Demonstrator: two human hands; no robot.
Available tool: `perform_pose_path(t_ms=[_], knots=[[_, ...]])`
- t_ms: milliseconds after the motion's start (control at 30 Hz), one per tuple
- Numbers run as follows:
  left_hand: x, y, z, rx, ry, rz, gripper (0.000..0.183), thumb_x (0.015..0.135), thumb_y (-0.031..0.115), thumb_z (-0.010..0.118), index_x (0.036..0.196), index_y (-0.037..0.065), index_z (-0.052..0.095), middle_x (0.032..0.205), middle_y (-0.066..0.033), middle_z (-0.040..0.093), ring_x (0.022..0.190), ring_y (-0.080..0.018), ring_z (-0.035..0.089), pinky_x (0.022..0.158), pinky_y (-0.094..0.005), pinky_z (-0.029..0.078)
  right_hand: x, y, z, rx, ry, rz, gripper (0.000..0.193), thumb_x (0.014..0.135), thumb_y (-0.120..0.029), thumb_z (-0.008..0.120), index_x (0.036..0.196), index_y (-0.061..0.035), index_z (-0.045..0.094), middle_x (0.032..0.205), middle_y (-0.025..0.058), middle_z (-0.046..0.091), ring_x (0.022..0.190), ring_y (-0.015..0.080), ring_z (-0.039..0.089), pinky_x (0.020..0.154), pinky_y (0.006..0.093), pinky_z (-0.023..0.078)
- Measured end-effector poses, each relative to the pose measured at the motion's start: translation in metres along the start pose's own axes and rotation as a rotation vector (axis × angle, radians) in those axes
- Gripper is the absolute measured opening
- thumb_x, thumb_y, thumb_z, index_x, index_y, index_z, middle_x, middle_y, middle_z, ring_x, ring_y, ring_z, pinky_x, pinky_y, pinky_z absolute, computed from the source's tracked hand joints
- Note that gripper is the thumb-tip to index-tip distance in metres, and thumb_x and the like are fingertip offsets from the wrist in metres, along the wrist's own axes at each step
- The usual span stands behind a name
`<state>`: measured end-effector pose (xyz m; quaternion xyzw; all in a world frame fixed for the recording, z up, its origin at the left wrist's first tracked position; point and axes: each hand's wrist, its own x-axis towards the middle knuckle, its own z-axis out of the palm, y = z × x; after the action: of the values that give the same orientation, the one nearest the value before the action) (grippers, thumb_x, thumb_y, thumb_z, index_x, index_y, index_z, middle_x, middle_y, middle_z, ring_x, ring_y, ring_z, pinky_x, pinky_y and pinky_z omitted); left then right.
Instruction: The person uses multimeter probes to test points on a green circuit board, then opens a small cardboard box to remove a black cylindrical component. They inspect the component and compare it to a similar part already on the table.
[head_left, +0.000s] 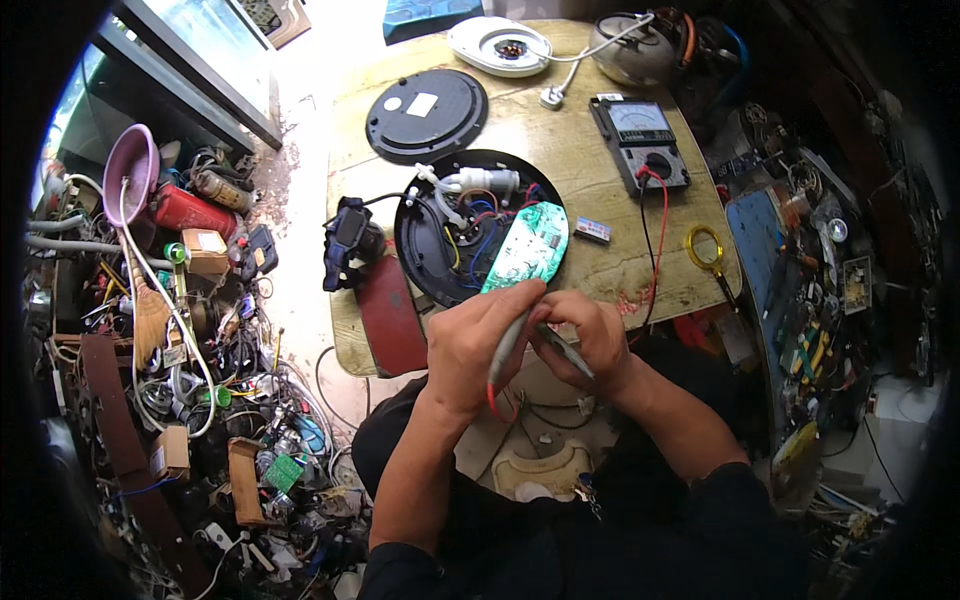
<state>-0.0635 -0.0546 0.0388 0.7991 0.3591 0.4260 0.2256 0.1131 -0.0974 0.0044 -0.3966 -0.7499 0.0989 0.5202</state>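
My left hand point(470, 345) is closed around a grey pen-shaped tool point(507, 345) that has a red cord end curling below it. Close beside it, my right hand point(590, 335) grips a flat grey tool point(566, 352), whose kind I cannot make out. The fingertips of both hands meet at the lower edge of a green circuit board point(528, 245), and they hide the tool tips. The board leans out of a round black housing point(420, 245). Inside that housing lie a small white pump-like cylinder point(488, 182) and coloured wires.
On the wooden table point(570, 130) are a black round cover point(428, 112), an analog multimeter point(642, 140) with red and black leads, a small battery point(592, 230), a yellow magnifier point(705, 248) and a white oval appliance part point(498, 46). Clutter, including a purple basin point(132, 175), fills the left floor.
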Motion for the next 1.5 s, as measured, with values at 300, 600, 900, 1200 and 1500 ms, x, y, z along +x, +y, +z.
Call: perform_pose_path(t_ms=[300,600,900,1200,1500], knots=[[0.003,0.005,0.001,0.173,-0.122,0.225,0.031,0.089,0.020,0.075,0.117,0.006,0.073,0.083,-0.0033,0.070,0.071,-0.0187,0.067,0.061,-0.0326,0.052,-0.016,-0.002,-0.002,0.051,0.013,0.149,0.066,0.086,-0.009,0.084,0.139,0.0016,0.045,0.111,0.0195,0.070,0.088,0.0335,0.077,0.073,0.0409,0.062],[-0.005,0.005,0.003,0.011,-0.262,0.071,0.026,0.093,0.022,0.073,0.117,0.013,0.069,0.086,-0.0065,0.066,0.074,-0.0281,0.069,0.062,-0.0394,0.055,-0.008,0.004,-0.005,0.023,-0.036,0.045,0.075,0.079,-0.005,0.085,0.145,-0.0002,0.049,0.118,0.0225,0.070,0.092,0.0365,0.075,0.075,0.0402,0.061],[-0.002,0.007,0.001,0.061,-0.259,0.080,0.031,0.089,0.018,0.077,0.117,0.008,0.070,0.093,-0.0103,0.071,0.078,-0.0313,0.070,0.064,-0.0404,0.054,-0.011,0.006,0.000,0.091,-0.019,0.152,0.072,0.081,-0.009,0.085,0.144,-0.0006,0.051,0.110,0.0196,0.072,0.083,0.0324,0.075,0.071,0.0390,0.061],[-0.005,0.004,0.004,0.098,-0.165,0.094,0.032,0.090,0.014,0.074,0.122,0.009,0.068,0.087,-0.0084,0.067,0.078,-0.0269,0.070,0.062,-0.0372,0.055,-0.008,0.006,0.003,0.099,0.031,0.079,0.064,0.082,-0.003,0.082,0.139,-0.0002,0.053,0.110,0.0198,0.072,0.082,0.0308,0.076,0.070,0.0379,0.061],[-0.008,0.004,0.005,0.356,0.083,0.137,0.042,0.084,0.012,0.079,0.125,0.013,0.074,0.102,-0.0094,0.067,0.081,-0.0222,0.072,0.062,-0.0320,0.056,-0.004,-0.003,-0.006,0.190,0.083,0.167,0.036,0.085,0.005,0.075,0.118,-0.0027,0.063,0.091,0.0161,0.073,0.071,0.0274,0.073,0.062,0.0367,0.058]])
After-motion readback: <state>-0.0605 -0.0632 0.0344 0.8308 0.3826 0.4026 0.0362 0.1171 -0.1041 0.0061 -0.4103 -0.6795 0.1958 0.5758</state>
